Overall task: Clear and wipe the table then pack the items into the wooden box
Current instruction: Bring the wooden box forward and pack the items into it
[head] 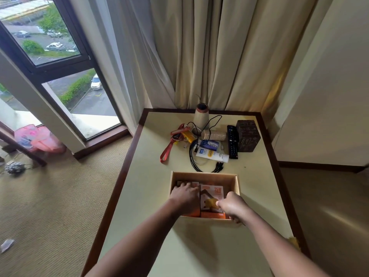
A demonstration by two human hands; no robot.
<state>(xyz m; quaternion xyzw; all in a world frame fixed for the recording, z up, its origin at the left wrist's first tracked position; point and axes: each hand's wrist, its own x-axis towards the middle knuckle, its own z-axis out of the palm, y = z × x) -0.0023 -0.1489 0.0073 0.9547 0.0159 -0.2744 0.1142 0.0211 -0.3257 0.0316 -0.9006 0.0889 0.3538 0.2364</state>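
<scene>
An open wooden box (235, 183) sits on the pale table (151, 176), near the middle. Inside it lie two orange-and-white cartons (212, 191) side by side. My left hand (184, 193) rests flat on the left carton, fingers spread over it. My right hand (232, 205) is curled at the box's near right corner, fingers closed on the right carton's edge. Behind the box lie a black cable (194, 163), a white tube (212, 155), a blue packet (209, 144), a red lanyard (169, 146), a stack of cups (213, 135) and a remote (232, 141).
A dark patterned tissue box (248, 135) stands at the back right, a cone-shaped vase (201, 114) at the back by the curtains. A yellow cloth (294, 241) peeks out at the table's right edge. Pink bags (38, 137) lie on the carpet by the window.
</scene>
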